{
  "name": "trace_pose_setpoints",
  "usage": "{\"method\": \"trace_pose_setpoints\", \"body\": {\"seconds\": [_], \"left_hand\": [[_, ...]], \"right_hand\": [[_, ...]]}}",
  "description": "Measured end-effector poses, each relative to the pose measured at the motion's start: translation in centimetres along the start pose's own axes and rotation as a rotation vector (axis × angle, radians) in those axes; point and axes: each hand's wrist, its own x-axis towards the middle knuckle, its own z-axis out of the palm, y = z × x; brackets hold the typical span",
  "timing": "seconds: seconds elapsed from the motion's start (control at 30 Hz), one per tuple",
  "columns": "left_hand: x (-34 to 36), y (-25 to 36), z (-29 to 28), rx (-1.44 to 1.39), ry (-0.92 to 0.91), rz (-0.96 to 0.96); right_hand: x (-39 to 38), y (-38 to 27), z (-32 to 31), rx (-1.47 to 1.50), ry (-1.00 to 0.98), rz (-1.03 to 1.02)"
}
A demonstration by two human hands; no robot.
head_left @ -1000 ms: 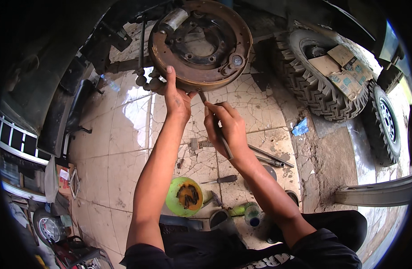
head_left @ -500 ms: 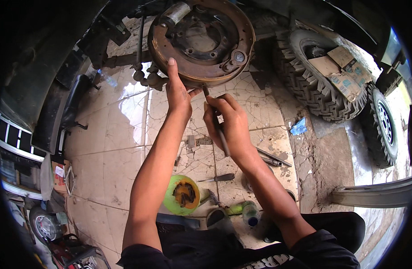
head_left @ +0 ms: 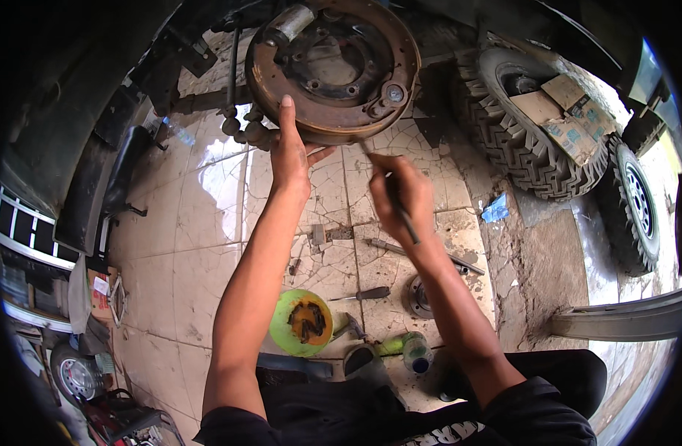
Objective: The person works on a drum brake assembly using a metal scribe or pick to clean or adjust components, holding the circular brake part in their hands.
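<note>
A rusty round brake assembly [head_left: 281, 97], with a grey cylinder at its upper left, stands at the top of the view. My left hand [head_left: 290, 163] grips its lower rim, the thumb lying up along the face and the fingers below the edge. They are partly hidden behind the rim. My right hand [head_left: 406, 193] is closed around a thin dark metal bar [head_left: 409, 223], held at a slant. The bar's upper tip reaches the underside of the rim, right of my left fingers; whether it touches cannot be made out.
Near me on the cracked tiles are a green bowl [head_left: 278, 323] holding dark pieces, a screwdriver [head_left: 373, 293], metal rods [head_left: 385, 245], a round metal part [head_left: 417, 297] and a plastic bottle [head_left: 415, 353]. A big tyre [head_left: 504, 152] bearing cardboard lies at right, a wheel [head_left: 637, 204] beyond it.
My right hand and the bar have moved to the right along the rim, the bar now more slanted. My left hand has shifted slightly left and stays at the rim.
</note>
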Motion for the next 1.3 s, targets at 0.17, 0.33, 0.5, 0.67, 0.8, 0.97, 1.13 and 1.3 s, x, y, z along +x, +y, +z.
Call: {"method": "trace_pose_setpoints", "body": {"seconds": [0.17,0.33,0.5,0.67,0.8,0.97,1.13,1.3], "left_hand": [[0.5,0.8,-1.1,0.045,0.022,0.045],[0.2,0.2,-0.4,0.006,0.012,0.081],[-0.3,-0.7,0.7,-0.051,0.017,0.074],[-0.3,-0.9,0.6,-0.027,0.006,0.090],[0.0,-1.0,0.6,-0.044,0.005,0.107],[-0.5,-2.1,0.5,-0.114,-0.151,0.063],[-0.8,-2.2,0.6,-0.109,-0.158,0.051],[-1.1,-2.1,0.6,-0.096,-0.155,0.035]], "right_hand": [[2.4,3.5,-3.9,-0.218,0.174,-0.024],[0.3,2.6,-2.5,-0.214,0.153,0.063],[-1.2,4.4,-2.8,0.116,0.289,0.274],[-0.3,5.0,-4.7,0.205,0.360,0.321],[-1.0,5.8,-5.0,0.232,0.389,0.410],[-1.5,5.4,-3.9,0.288,0.363,0.468],[-0.9,5.3,-3.6,0.419,0.389,0.477],[-0.5,4.7,-3.9,0.463,0.411,0.452]]}}
